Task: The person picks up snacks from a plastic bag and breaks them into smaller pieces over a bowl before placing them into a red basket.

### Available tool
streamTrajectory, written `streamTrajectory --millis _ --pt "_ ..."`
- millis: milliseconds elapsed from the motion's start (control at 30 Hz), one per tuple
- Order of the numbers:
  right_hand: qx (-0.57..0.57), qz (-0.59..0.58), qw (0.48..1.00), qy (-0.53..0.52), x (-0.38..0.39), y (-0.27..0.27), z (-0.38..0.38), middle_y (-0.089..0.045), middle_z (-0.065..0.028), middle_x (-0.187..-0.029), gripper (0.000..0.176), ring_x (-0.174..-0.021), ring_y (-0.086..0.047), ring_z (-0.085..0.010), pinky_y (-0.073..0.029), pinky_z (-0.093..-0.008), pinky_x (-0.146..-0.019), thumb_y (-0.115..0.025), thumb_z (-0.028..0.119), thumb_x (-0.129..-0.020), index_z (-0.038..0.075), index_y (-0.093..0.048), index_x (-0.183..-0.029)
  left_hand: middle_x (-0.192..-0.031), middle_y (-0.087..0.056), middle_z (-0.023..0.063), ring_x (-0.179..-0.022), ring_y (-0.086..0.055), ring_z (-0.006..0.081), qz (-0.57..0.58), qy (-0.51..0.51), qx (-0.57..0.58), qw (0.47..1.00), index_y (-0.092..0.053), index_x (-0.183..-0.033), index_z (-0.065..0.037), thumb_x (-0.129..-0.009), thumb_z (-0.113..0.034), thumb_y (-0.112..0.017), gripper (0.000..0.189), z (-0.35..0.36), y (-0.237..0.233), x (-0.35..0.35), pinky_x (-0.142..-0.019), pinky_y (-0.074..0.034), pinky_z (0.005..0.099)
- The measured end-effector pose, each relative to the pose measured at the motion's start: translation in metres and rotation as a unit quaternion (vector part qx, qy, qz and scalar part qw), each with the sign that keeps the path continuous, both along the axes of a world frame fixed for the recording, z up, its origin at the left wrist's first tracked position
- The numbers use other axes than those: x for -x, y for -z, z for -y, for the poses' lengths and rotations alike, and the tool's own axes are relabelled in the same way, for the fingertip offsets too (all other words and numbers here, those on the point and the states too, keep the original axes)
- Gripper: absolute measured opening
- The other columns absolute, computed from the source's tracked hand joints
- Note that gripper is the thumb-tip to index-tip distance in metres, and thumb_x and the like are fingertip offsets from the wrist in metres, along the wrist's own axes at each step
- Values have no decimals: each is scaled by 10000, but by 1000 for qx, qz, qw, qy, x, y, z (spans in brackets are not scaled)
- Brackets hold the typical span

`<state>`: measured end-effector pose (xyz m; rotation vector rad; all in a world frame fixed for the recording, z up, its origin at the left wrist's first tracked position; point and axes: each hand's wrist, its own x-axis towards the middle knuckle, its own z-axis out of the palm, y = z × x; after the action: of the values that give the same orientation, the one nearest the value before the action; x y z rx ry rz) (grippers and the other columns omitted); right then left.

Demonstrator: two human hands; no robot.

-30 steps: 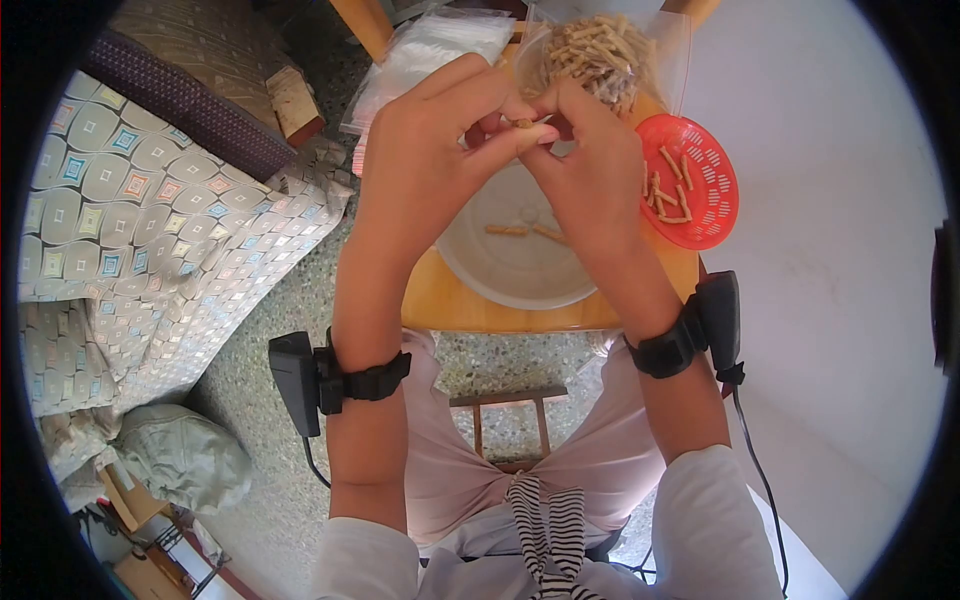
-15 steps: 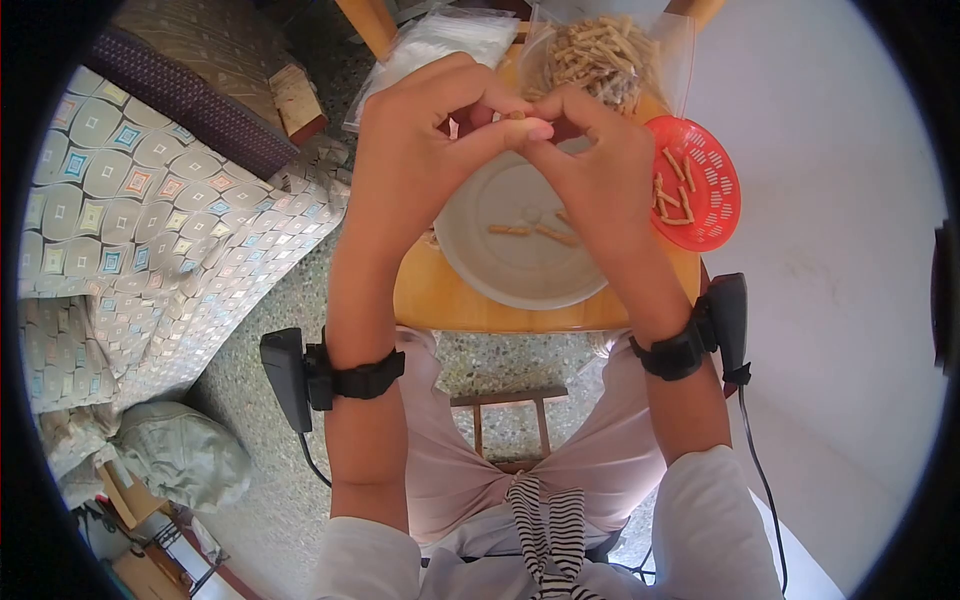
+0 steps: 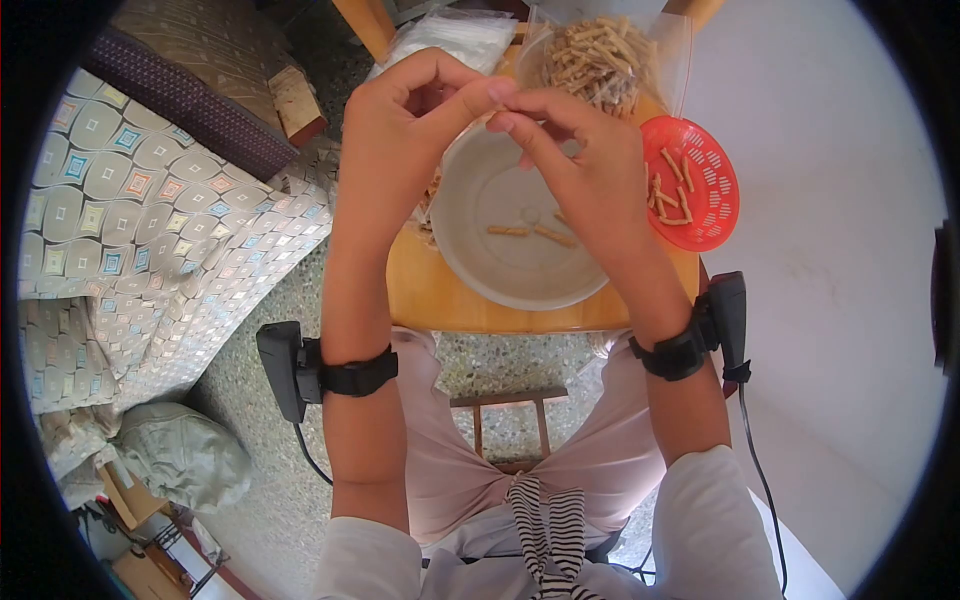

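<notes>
Over the far side of a pale round bowl point(image 3: 520, 278), my left hand point(image 3: 405, 115) and my right hand point(image 3: 590, 150) meet at the fingertips. The left thumb and forefinger are pinched together. My right forefinger reaches to the left thumb, with its own thumb bent just below. Whatever lies between the fingertips is mostly hidden; only a tan trace shows. In the bowl lie short brown sticks point(image 3: 507, 231), one partly behind my right wrist. A red slotted basket point(image 3: 716, 185) right of my right hand holds several similar sticks point(image 3: 669, 199).
A clear bag point(image 3: 603, 55) of many brown sticks stands behind my hands. Clear plastic bags point(image 3: 460, 38) lie at the back left. Everything rests on a wooden seat point(image 3: 430, 300). A white wall point(image 3: 820, 200) borders the right; patterned cloth point(image 3: 130, 230) hangs at left.
My left hand has shifted slightly left, and my fingertips have rearranged. The small brown piece visible between them before is now almost hidden.
</notes>
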<state>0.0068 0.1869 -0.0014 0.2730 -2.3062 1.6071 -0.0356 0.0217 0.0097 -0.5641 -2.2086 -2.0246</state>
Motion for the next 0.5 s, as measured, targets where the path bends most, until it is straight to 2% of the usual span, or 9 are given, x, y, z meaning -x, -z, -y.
streamTrajectory --millis 233,300,333,367,400,433,500 --pt "20 18 999 -37 2 5 3 -718 -132 -840 205 -736 -706 -275 -530 -345 -658 -693 240 -917 84 -725 -1046 -689 -607 -49 -638 -504 12 20 -23 23 999 -702 -825 -37 -867 -226 -793 214 5 -4 -1 -564 -377 203" --pt "28 10 998 -53 3 11 2 -718 -126 -843 208 -742 -704 -279 -528 -357 -664 -688 233 -914 85 -718 -1058 -733 -599 -54 -698 -507 16 19 -71 181 981 -630 -792 -51 -909 -206 -756 232 15 -10 0 -640 -406 202" --pt "-55 20 995 -75 3 13 -1 -720 -116 -841 218 -750 -699 -284 -527 -375 -672 -693 231 -901 95 -712 -1071 -733 -599 -54 -698 -507 16 19 -72 180 981 -630 -792 -51 -909 -206 -756 232 24 -9 1 -640 -406 202" --pt "-138 30 985 -96 3 15 -3 -721 -106 -840 232 -758 -694 -289 -526 -393 -679 -697 230 -889 105 -707 -1084 -700 -571 -46 -672 -492 23 11 -79 247 966 -629 -788 -45 -907 -223 -753 247 34 -7 4 -624 -403 207" --pt "-139 30 985 -96 2 15 -3 -721 -106 -840 232 -758 -694 -289 -526 -393 -679 -697 230 -889 105 -707 -1084 -668 -543 -38 -646 -477 31 3 -87 312 946 -629 -785 -40 -905 -239 -750 262 40 -6 5 -607 -400 212" --pt "-158 39 982 -93 0 15 -2 -720 -96 -842 242 -773 -690 -293 -524 -407 -683 -715 238 -863 114 -706 -1071 -668 -543 -38 -646 -477 31 3 -87 312 946 -629 -785 -40 -905 -239 -750 262 42 -4 4 -607 -400 212" --pt "-174 47 979 -94 -2 16 1 -720 -85 -845 254 -787 -686 -296 -522 -421 -688 -733 245 -836 124 -705 -1058 -698 -573 17 -672 -541 110 1 -74 359 931 -660 -814 -23 -878 -274 -755 276 48 -2 0 -663 -444 265"
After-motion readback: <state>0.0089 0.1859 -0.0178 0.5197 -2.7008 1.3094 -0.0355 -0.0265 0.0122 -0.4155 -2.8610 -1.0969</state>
